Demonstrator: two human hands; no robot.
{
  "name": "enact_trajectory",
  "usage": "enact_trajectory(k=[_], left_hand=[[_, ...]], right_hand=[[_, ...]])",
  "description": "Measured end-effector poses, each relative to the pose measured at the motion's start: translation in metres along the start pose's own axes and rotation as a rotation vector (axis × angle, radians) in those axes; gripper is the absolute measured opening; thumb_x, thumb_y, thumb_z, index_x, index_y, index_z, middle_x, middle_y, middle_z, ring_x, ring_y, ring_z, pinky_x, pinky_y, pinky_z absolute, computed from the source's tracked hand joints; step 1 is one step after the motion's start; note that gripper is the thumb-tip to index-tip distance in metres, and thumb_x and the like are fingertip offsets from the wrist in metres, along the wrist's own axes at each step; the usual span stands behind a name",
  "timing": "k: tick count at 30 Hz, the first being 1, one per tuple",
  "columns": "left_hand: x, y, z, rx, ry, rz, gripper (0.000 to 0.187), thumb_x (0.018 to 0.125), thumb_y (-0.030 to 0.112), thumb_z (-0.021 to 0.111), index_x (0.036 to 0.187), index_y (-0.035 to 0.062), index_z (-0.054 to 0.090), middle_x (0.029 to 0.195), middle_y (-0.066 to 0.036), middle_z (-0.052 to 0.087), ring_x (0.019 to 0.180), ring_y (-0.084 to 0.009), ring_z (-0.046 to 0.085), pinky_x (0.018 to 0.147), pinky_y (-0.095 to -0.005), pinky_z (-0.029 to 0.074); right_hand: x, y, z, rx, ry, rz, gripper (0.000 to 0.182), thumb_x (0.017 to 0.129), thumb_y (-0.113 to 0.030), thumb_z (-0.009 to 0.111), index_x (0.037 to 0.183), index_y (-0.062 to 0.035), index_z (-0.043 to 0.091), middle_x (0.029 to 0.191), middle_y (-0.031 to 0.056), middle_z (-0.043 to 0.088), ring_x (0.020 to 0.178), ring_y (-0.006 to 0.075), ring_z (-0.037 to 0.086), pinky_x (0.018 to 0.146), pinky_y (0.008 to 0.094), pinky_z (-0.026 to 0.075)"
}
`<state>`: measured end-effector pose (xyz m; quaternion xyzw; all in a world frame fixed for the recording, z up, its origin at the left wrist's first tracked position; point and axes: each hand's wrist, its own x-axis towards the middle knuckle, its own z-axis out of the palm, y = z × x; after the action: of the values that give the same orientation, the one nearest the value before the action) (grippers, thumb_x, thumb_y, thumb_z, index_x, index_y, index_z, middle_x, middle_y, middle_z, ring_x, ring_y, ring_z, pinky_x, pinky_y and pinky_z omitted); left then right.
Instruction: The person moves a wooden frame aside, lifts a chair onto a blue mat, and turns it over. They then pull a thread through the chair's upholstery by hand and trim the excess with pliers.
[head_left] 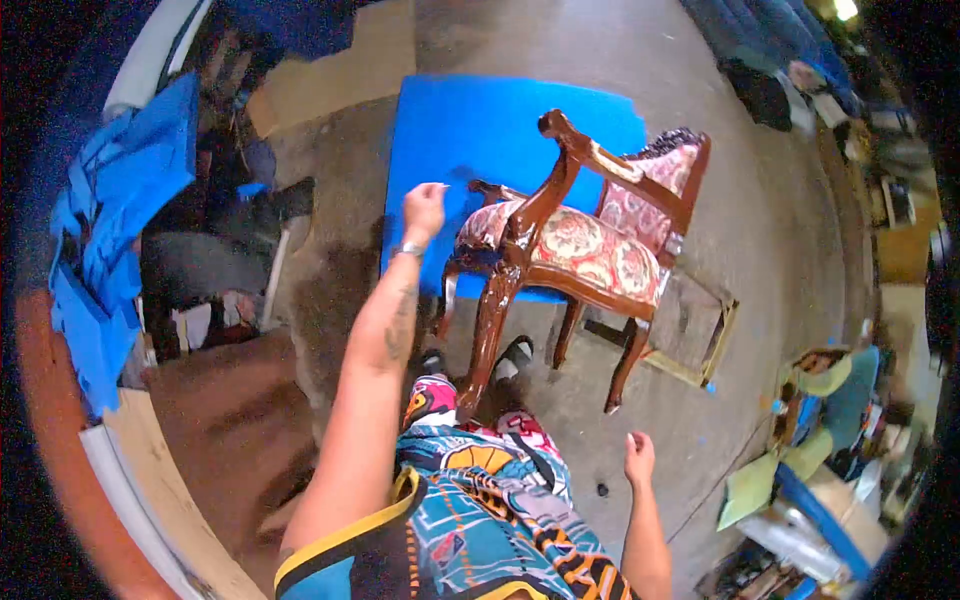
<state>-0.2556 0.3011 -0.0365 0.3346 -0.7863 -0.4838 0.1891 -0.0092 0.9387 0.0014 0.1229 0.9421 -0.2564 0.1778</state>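
Observation:
A carved dark-wood armchair (595, 240) with floral upholstery stands tilted in front of me, its glossy frame partly over a blue sheet (430, 130). My left hand (424, 212) is raised over the sheet, left of the chair and apart from it. Its fingers are pinched together, with a tiny pale bit at the tips too small to name. Low on the right, my right hand (639, 458) hangs beside my body, below the chair's legs and touching nothing visible. Its fingers look curled in; whatever they may hold is hidden.
A wooden frame (715, 345) lies on the concrete floor behind the chair legs. Crumpled blue tarp (110, 220) hangs at the left, near a cardboard piece (330, 75). Boards, foam and scraps (810, 480) are heaped at the right.

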Motion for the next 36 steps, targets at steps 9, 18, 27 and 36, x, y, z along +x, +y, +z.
enact_trajectory(k=[9,18,27,36], left_hand=[[0.005,-0.045,0.11,-0.088,-0.16,-0.194,0.027,0.086,0.027,0.064,0.094,0.0028,0.071,0.092,-0.016,0.071,0.085,-0.0268,0.069,0.076,-0.0375,0.053],[-0.005,-0.075,0.127,-0.075,-0.268,-0.124,0.029,0.088,0.028,0.063,0.099,0.0019,0.071,0.099,-0.017,0.07,0.088,-0.0272,0.069,0.078,-0.0357,0.052],[-0.016,-0.082,0.123,-0.246,-0.246,-0.016,0.021,0.087,0.02,0.059,0.089,0.0,0.066,0.081,-0.015,0.068,0.078,-0.0241,0.065,0.076,-0.0363,0.05],[-0.087,-0.025,0.048,-0.25,-0.375,-0.157,0.029,0.093,0.026,0.061,0.101,-0.0002,0.07,0.092,-0.011,0.072,0.083,-0.0138,0.066,0.077,-0.0283,0.05]], right_hand=[[-0.038,0.052,-0.053,-0.09,-0.131,0.4,0.033,0.093,-0.027,0.06,0.112,-0.0003,0.059,0.103,0.0144,0.066,0.095,0.0235,0.062,0.087,0.0374,0.048],[-0.016,-0.062,-0.053,-0.123,-0.277,0.379,0.04,0.092,-0.034,0.061,0.116,-0.0013,0.061,0.11,0.0154,0.065,0.101,0.0245,0.061,0.089,0.0358,0.047],[0.053,-0.127,-0.014,-0.153,-0.392,0.186,0.038,0.093,-0.028,0.06,0.12,-0.0017,0.058,0.111,0.0153,0.064,0.1,0.0219,0.061,0.088,0.0336,0.048],[0.094,-0.256,0.078,0.143,-0.667,-0.028,0.032,0.093,-0.021,0.063,0.119,-0.0028,0.057,0.103,0.0094,0.064,0.094,0.017,0.06,0.082,0.0311,0.049]])
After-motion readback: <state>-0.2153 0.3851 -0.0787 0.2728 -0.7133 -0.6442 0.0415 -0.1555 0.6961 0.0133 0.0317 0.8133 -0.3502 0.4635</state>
